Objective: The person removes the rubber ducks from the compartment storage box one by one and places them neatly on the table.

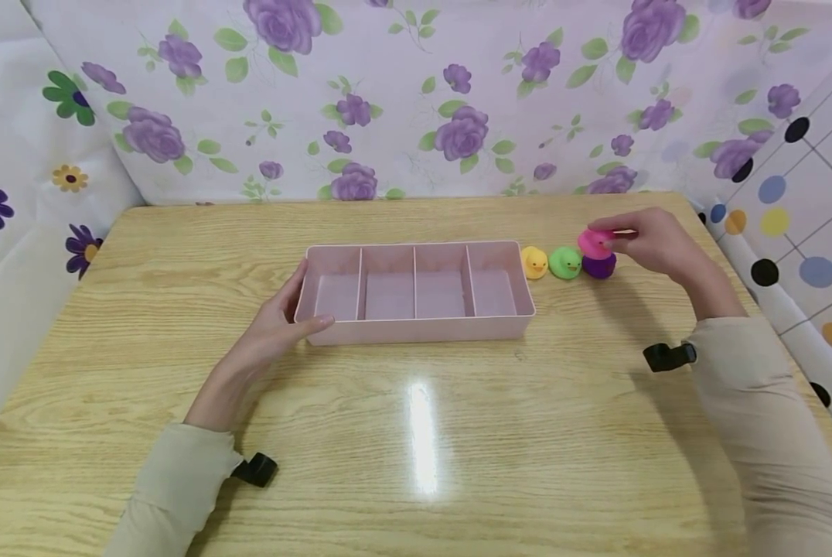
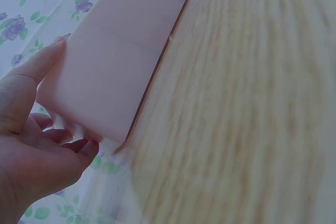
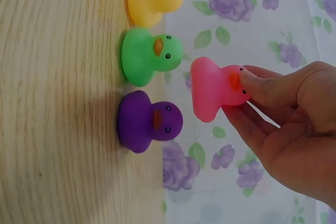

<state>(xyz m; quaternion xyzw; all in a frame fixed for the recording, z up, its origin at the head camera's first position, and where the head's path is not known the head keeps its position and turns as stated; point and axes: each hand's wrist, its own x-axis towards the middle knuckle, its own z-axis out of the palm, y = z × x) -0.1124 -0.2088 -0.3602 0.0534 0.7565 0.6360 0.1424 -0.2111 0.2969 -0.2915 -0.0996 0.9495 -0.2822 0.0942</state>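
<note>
My right hand pinches a pink rubber duck by its head, lifted off the table. Just below it in the head view, a purple rubber duck is partly covered by the pink one. Beside that stand a green rubber duck and a yellow rubber duck, in a row by the right end of a pale pink divided box. The box has several compartments, all bare inside. At its left end my left hand grips the box, thumb over the front corner and fingers round the side.
The wooden table carries the box and ducks near its far edge. A flowered purple-and-white cloth hangs behind. At the right side stands a dotted sheet, close to my right forearm.
</note>
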